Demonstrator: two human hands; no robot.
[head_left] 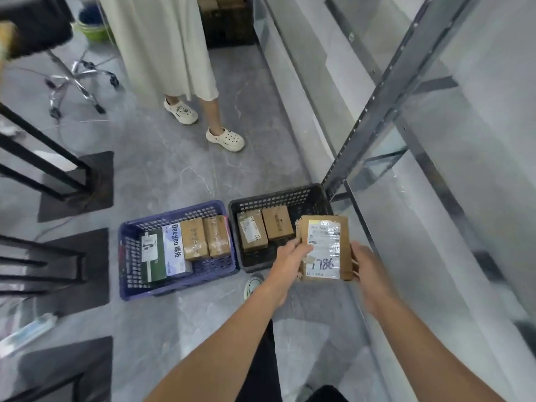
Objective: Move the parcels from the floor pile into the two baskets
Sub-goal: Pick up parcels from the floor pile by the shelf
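Parcel (324, 236) stands long-way up in my grip, left hand (290, 256) and right hand (366, 265) holding its sides, black basket (278, 196) just ahead.

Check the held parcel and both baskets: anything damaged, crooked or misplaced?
Only the held parcel: its edge at the left hand looks ragged, with a loose scrap of tape. The parcels in the blue basket and black basket sit in tidy rows.

Grey marbled floor (174, 175), inspected.
Blue basket (127, 256) and black basket (278, 198) stand side by side; dark mats (87, 210) lie left.
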